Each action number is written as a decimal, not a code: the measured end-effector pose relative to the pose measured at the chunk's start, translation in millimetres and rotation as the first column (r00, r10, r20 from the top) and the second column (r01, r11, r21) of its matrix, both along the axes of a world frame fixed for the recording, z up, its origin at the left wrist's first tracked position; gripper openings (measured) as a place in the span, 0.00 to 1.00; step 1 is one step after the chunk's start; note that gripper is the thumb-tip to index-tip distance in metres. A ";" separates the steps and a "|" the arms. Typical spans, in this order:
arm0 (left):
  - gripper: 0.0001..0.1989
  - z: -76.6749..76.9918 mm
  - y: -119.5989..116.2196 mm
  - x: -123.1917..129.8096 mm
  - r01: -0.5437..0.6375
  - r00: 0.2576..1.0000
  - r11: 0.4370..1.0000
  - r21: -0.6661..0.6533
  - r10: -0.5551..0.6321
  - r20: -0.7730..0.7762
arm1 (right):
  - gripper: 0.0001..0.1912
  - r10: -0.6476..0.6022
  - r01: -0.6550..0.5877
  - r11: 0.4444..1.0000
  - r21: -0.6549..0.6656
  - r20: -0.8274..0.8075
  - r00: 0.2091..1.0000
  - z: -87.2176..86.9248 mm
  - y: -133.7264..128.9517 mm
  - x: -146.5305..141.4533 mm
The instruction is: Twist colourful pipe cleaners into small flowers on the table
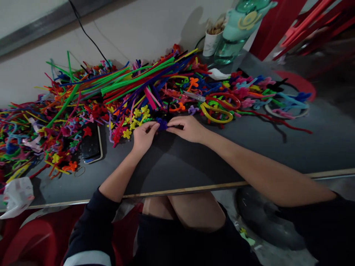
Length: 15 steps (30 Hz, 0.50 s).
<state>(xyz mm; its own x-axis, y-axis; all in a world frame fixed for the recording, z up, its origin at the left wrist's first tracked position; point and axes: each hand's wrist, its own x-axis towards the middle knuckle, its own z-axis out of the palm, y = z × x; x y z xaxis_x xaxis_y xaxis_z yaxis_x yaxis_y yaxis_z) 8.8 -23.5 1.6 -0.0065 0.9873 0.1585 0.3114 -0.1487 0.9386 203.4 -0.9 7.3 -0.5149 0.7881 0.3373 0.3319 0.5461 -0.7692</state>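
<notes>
The left hand (144, 137) and the right hand (190, 128) each pinch one side of a dark blue fuzzy piece (161, 124) between thumb and fingertips, a two-sided hold that probably steadies something so small and soft; the piece sits between them, near the front edge of the heap; yellow flowers (135, 120) lie just beside the left hand; scissors (205, 106) rest just beyond the right, seemingly for easy reach; long fuzzy sticks (138, 79) lie bunched on top, perhaps for picking out; a phone (91, 143) lies at the heap's edge, left of the hands; bare table (183, 164) nearest the body leaves the forearms room.
</notes>
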 end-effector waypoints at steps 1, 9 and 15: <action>0.11 -0.4 0.2 0.1 0.008 1.000 1.000 -0.011 -0.008 0.019 | 0.11 0.007 -0.007 1.000 0.010 0.023 1.000 -0.8 1.3 1.1; 0.12 -1.6 -2.9 5.4 0.086 0.986 0.990 -0.110 -0.069 0.154 | 0.15 -0.079 0.029 0.964 0.264 0.180 0.981 -8.4 -2.7 1.1; 0.14 4.0 -8.0 11.3 0.068 0.926 0.996 -0.066 -0.038 0.375 | 0.15 0.021 -0.036 0.975 0.220 0.071 0.997 0.6 -1.4 3.0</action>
<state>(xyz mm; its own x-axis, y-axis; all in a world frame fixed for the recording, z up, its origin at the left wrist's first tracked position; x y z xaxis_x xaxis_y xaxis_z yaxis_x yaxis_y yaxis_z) 20.1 -31.5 5.6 0.0021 0.9968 0.0794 -0.0693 -0.0791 0.9945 206.4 -2.3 8.0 -0.5636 0.6828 0.4650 0.3607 0.7098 -0.6050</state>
